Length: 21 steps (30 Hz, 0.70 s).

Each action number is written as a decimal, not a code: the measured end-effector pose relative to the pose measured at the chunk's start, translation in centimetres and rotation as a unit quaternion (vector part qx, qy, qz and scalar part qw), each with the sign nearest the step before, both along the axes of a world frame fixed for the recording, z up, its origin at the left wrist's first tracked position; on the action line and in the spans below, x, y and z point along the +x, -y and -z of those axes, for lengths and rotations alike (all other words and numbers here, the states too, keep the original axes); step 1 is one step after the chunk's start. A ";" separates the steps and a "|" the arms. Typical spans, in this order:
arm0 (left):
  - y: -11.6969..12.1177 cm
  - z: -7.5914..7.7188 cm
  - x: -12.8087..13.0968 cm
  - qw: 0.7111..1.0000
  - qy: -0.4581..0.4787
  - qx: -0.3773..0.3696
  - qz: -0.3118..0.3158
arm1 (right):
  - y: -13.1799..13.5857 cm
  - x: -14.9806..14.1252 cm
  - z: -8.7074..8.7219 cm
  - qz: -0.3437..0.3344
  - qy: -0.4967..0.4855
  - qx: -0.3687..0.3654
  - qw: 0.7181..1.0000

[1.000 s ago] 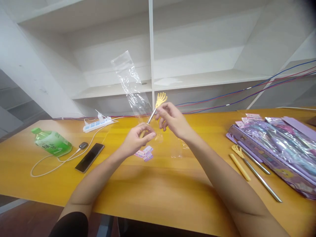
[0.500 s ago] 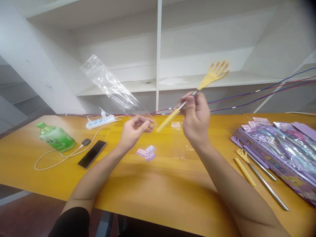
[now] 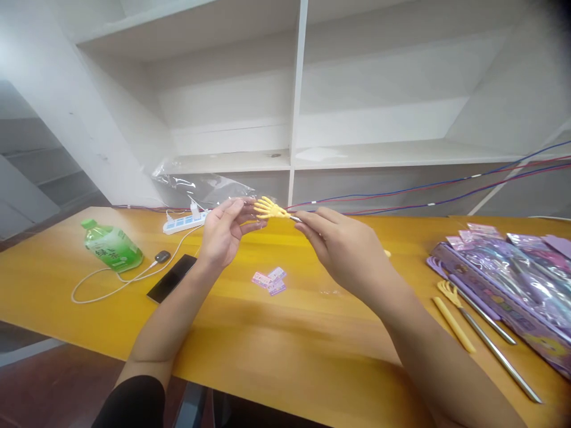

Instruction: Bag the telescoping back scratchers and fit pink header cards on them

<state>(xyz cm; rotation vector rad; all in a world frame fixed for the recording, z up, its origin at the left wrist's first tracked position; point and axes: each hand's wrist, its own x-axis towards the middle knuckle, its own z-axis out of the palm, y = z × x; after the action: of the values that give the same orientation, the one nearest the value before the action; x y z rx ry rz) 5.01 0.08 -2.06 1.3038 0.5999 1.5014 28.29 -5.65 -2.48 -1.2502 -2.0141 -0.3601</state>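
While the right hand (image 3: 345, 246) pinches its shaft (image 3: 294, 219), the yellow scratcher (image 3: 273, 210) mid-view points toward nine o'clock, seemingly light, stiff, best gripped there; the left hand's (image 3: 220, 235) fingers clamp a limp, slippery-looking bag (image 3: 223, 188).

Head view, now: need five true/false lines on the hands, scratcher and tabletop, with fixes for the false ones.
1. The right hand holds a yellow back scratcher. True.
2. The left hand holds nothing. False: it holds a clear bag.
3. The held scratcher's yellow head points away from the left hand. False: it points toward it.
4. Small printed cards lie on the table. True.
5. The phone lies right of the cards. False: it lies left of them.
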 end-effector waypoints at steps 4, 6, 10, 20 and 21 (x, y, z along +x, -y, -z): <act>0.4 -0.4 -0.5 1.000 -0.011 -0.006 -0.022 | -0.1 1.0 -0.5 -0.034 -0.014 0.000 0.999; 0.6 -0.4 -0.6 0.999 -0.022 -0.011 -0.025 | -0.1 1.3 -0.7 -0.049 -0.020 -0.001 0.999; 1.2 -0.6 -0.4 0.999 -0.027 -0.028 -0.006 | -0.2 1.5 -0.9 -0.073 -0.029 -0.011 0.997; 2.2 -0.5 0.4 0.995 -0.069 -0.041 0.060 | -0.7 1.5 -0.4 -0.106 -0.042 -0.013 0.993; 2.3 -0.5 0.4 0.994 -0.071 -0.045 0.070 | -0.8 1.5 -0.4 -0.108 -0.043 -0.012 0.993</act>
<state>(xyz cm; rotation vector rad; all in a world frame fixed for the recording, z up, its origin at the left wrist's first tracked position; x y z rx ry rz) 5.39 -2.17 -1.53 1.3618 0.6456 1.2623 29.78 -4.88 -2.07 -1.0325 -2.0594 -0.1747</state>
